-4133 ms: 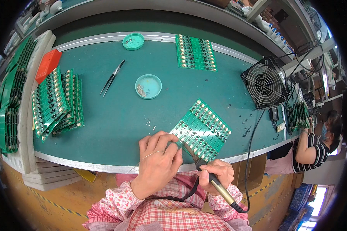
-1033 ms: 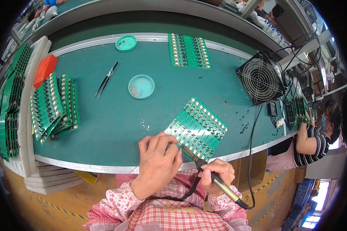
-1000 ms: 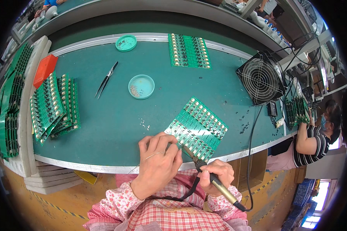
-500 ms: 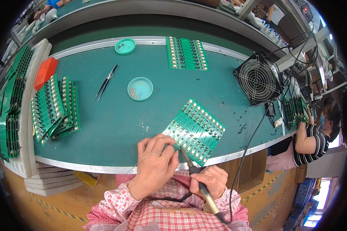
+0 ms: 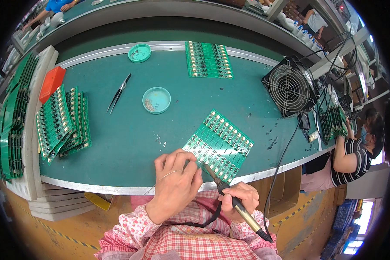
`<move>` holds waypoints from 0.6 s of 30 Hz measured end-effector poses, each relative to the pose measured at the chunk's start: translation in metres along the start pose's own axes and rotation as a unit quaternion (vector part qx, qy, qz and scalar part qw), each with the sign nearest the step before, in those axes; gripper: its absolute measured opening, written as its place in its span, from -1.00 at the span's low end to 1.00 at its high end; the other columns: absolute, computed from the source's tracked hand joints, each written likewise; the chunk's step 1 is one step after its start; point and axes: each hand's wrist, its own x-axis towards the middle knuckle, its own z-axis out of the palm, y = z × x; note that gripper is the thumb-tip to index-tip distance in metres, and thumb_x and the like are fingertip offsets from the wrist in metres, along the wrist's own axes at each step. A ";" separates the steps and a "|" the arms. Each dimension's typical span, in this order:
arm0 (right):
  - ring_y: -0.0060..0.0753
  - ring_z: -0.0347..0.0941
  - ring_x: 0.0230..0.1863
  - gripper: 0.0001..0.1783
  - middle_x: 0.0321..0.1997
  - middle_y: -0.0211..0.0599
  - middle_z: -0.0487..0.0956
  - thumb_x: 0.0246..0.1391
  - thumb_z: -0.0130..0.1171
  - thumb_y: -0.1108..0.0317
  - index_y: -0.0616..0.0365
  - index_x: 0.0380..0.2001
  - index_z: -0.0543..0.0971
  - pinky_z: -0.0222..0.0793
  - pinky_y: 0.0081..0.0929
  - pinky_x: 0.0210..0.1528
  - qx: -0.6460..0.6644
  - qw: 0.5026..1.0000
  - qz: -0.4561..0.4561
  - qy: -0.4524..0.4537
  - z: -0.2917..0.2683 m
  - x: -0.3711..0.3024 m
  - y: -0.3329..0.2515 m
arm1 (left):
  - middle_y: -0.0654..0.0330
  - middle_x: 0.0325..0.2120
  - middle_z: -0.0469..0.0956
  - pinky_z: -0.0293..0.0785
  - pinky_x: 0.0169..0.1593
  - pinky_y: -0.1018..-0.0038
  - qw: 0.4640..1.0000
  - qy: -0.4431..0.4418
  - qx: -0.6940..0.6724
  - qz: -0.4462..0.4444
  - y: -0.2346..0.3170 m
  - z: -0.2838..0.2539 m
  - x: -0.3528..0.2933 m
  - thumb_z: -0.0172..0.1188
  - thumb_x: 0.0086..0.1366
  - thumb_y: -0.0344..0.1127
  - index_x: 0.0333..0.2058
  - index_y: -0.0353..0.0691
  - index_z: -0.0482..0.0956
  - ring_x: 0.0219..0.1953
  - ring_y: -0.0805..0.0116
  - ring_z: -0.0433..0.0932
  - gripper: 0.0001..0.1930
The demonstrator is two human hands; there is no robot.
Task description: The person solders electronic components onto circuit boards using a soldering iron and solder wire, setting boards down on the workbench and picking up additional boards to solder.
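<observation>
A green circuit board panel [image 5: 224, 145] with rows of small white and black parts lies tilted near the front edge of the bench. At its lower left corner my left hand [image 5: 176, 184] is closed with fingers bent, pinching a thin solder wire [image 5: 171, 172] that trails over the back of the hand. My right hand [image 5: 242, 200] is wrapped round a soldering iron [image 5: 250, 220]. The iron's tip meets the board's lower left edge, close to my left fingertips; the exact contact spot is too small to make out.
Stacked circuit boards [image 5: 63, 123] and a red box [image 5: 52, 83] stand left. Tweezers [image 5: 118, 94], a round dish [image 5: 157, 100] and another dish [image 5: 139, 53] lie mid-bench. Another board panel [image 5: 209, 60] is at the back. A fan [image 5: 289, 86] and cable [image 5: 276, 173] are right; beyond sits a co-worker [image 5: 353, 154].
My right hand has shifted slightly right and up, and the soldering iron's rear end has swung to the right. My left hand is nearly unmoved at the board.
</observation>
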 end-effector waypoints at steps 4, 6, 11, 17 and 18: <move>-0.39 0.47 -0.69 -0.77 -0.63 -0.35 0.56 -0.01 0.30 0.50 0.20 -0.27 0.48 0.36 -0.50 -0.63 0.000 1.000 0.009 -0.019 0.001 0.002 -0.002 | 0.21 -0.19 0.49 0.18 0.06 0.18 1.000 -0.004 0.012 -0.004 -0.001 0.001 0.000 0.29 0.10 -0.42 -0.41 -0.24 0.51 0.00 0.16 0.45 -0.88; -0.40 0.45 -0.69 -0.76 -0.64 -0.38 0.54 -0.03 0.32 0.50 0.20 -0.27 0.50 0.34 -0.50 -0.64 -0.002 1.000 0.001 -0.019 0.000 0.003 -0.003 | 0.20 -0.19 0.49 0.18 0.06 0.18 1.000 -0.005 0.014 -0.002 0.001 0.000 0.001 0.29 0.10 -0.42 -0.40 -0.25 0.52 0.00 0.17 0.44 -0.88; -0.48 0.37 -0.68 -0.73 -0.66 -0.48 0.43 -0.08 0.36 0.45 0.17 -0.27 0.54 0.27 -0.53 -0.64 -0.052 0.993 -0.054 -0.094 -0.003 0.004 -0.004 | 0.21 -0.19 0.49 0.19 0.05 0.18 1.000 -0.008 0.016 -0.001 -0.001 0.000 0.001 0.29 0.08 -0.43 -0.41 -0.25 0.52 0.00 0.18 0.45 -0.88; -0.51 0.35 -0.66 -0.71 -0.64 -0.50 0.36 -0.10 0.39 0.37 0.12 -0.28 0.56 0.25 -0.58 -0.61 -0.126 0.981 -0.099 -0.111 0.001 -0.004 -0.009 | 0.21 -0.19 0.51 0.21 0.04 0.21 1.000 -0.008 -0.010 -0.001 -0.003 -0.002 -0.001 0.28 0.08 -0.44 -0.42 -0.25 0.51 -0.02 0.20 0.47 -0.88; -0.51 0.35 -0.66 -0.71 -0.64 -0.50 0.36 -0.10 0.39 0.37 0.12 -0.28 0.56 0.25 -0.58 -0.61 -0.126 0.981 -0.099 -0.110 0.001 -0.003 -0.009 | 0.21 -0.19 0.51 0.21 0.04 0.21 1.000 -0.008 -0.010 0.000 -0.004 -0.003 -0.002 0.28 0.08 -0.44 -0.42 -0.25 0.51 -0.02 0.20 0.47 -0.88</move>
